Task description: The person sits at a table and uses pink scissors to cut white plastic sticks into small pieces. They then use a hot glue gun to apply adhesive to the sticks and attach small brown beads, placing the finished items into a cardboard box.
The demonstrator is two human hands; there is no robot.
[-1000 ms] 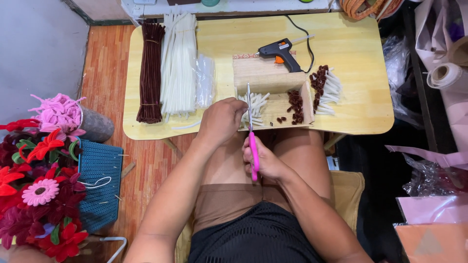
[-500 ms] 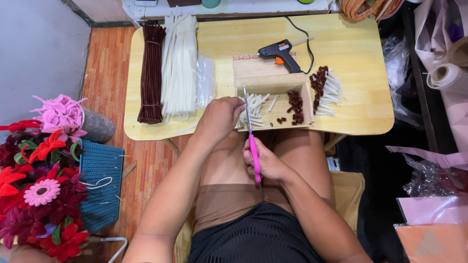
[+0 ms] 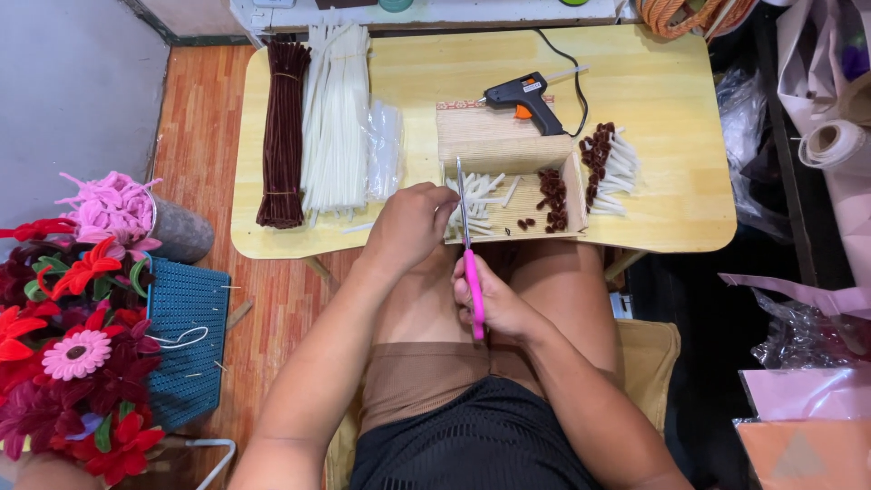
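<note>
Head view shows us our right hand (image 3: 494, 299) wrapped tight around the pink handles of the scissors (image 3: 468, 245). The scissor blades point away from us, up over a shallow cardboard box (image 3: 494, 145). Our left hand (image 3: 410, 227) is just beside the blades, curled up at the near edge of the box; we cannot tell what it pinches. Right past our fingers, inside the box, lie short white pipe cleaner pieces (image 3: 485, 195) and, further right, short brown pieces (image 3: 552, 195). Beyond the box sits a black glue gun (image 3: 526, 98). To the right of the box is a little pile of brown-tipped white sticks (image 3: 610, 165). Far to the left of our left hand lie long white pipe cleaners (image 3: 336, 113) and long brown pipe cleaners (image 3: 283, 132) on the yellow wooden table (image 3: 653, 82).
</note>
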